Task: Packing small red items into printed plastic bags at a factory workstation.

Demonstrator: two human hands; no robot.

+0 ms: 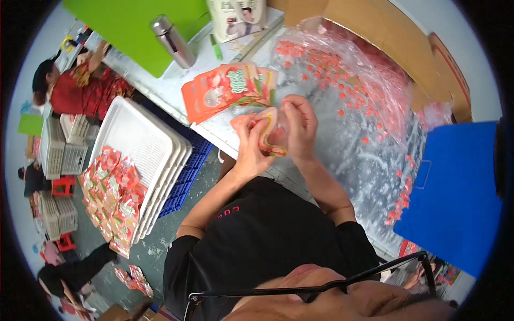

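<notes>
My left hand [252, 145] grips a red and clear packaging pouch [275, 132] above the near edge of the worktable [235, 113]. Close against the pouch's right side is my right hand [301, 127], its fingers curled into a pinch; whatever lies between the fingertips is too small to make out. Just beyond my hands, a fanned stack of flat red pouches [217, 92] rests on the table. Small red pieces [342, 92] are scattered to the right, many beside a crumpled clear plastic bag [383, 88].
At left, stacked white trays [140, 125] carry a heap of filled red pouches [112, 195], above a blue crate [187, 171]. A steel flask [174, 43] and green marker [216, 48] stand beyond the stack. Cardboard [369, 27] and a blue panel [455, 187] border the right side.
</notes>
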